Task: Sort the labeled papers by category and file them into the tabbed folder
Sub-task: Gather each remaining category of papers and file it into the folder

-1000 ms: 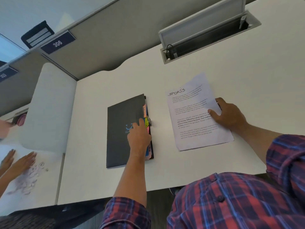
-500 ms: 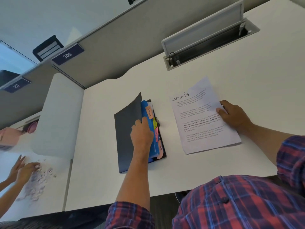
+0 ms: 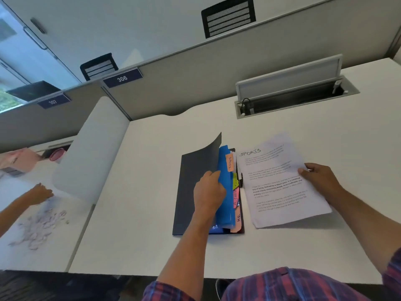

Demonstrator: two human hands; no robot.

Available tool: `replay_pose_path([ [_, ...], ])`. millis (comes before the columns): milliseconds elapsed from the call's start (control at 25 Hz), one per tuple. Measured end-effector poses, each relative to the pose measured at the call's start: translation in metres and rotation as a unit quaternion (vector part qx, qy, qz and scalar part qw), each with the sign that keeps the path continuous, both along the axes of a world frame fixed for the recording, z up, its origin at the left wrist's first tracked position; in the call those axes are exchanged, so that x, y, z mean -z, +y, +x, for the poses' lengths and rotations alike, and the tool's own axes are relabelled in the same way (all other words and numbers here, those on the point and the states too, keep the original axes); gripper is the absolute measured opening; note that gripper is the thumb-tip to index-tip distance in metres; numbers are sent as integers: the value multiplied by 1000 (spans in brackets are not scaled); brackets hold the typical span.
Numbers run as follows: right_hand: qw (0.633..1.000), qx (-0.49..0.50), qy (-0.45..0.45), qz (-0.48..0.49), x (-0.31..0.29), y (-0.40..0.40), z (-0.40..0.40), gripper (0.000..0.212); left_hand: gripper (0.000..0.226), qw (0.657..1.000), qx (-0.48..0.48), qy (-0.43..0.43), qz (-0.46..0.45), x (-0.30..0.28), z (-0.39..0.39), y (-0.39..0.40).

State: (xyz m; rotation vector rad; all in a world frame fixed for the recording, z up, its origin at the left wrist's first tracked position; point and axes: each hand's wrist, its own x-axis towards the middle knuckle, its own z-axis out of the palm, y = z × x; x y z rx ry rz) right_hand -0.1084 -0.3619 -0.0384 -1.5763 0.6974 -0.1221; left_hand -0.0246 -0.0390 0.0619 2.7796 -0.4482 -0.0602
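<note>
A dark grey tabbed folder (image 3: pixel 191 192) lies on the white desk (image 3: pixel 141 246). My left hand (image 3: pixel 208 192) grips its cover and the blue divider (image 3: pixel 225 192) and holds them lifted. An orange tab reading "Sports" (image 3: pixel 230 162) sticks out of the blue divider; green, pink and orange tabs sit below it, the lowest reading "HR". Right of the folder is a stack of white papers (image 3: pixel 280 183), the top sheet headed "SPORTS". My right hand (image 3: pixel 319 179) pinches the stack's right edge and lifts it slightly off the desk.
An open cable tray with a raised lid (image 3: pixel 293 92) is set into the desk behind the papers. A grey partition with a "306" plate (image 3: pixel 122 78) runs along the back. A white divider (image 3: pixel 91 148) separates a neighbouring desk, where another person's hand (image 3: pixel 39 193) touches small scattered pieces.
My left hand has lifted the folder cover and blue divider, exposing the coloured tabs. My right hand moved to the papers' right edge and raised them. The view tilted upward.
</note>
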Motion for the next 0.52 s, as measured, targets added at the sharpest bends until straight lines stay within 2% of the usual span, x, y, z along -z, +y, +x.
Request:
replay_pose_path([
  [160,990,121,-77,-15,-28,-10,3,12,42,998,-16,32,-58,4,-1,-3],
  [240,983,138,-120,4,-45,-5,11,8,48,995,-26,52,-86,5,0,-3],
  [360,988,81,-134,-13,-62,17,25,10,50,992,-33,39,-112,7,2,-2],
  [520,991,-27,-117,-52,-62,53,36,10,38,990,-20,23,-138,9,5,0],
])
